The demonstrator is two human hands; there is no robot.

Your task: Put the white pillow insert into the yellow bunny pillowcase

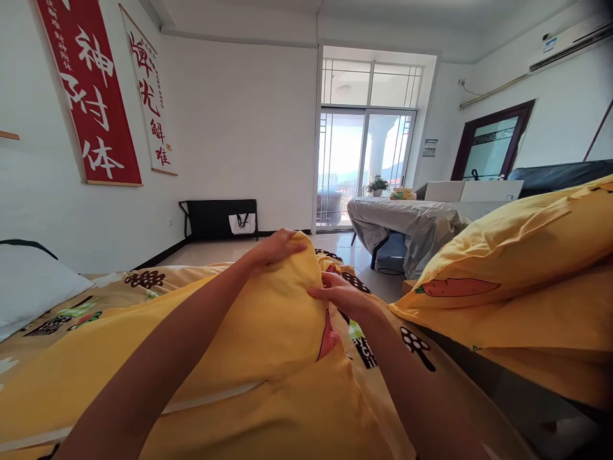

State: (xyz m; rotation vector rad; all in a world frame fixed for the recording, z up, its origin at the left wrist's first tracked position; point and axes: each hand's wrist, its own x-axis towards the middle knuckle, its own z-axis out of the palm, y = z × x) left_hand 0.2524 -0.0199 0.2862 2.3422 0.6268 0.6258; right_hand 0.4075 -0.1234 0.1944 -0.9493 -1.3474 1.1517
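A yellow pillow [268,319] in a carrot-print case stands on the bed in front of me. My left hand [275,248] lies curled over its top edge, fingers closed on the fabric. My right hand [338,295] presses against its right side, fingers pinching the yellow cloth. Both forearms reach forward from the bottom of the view. Beneath the pillow spreads a yellow patterned bedsheet [143,284] with dark mushroom-like prints.
Another yellow carrot-print pillow or quilt [517,268] rises at the right. A white pillow [29,284] lies at far left. Beyond the bed stand a covered table [407,220], a black rack [218,218], glass balcony doors [364,166] and red wall scrolls [90,89].
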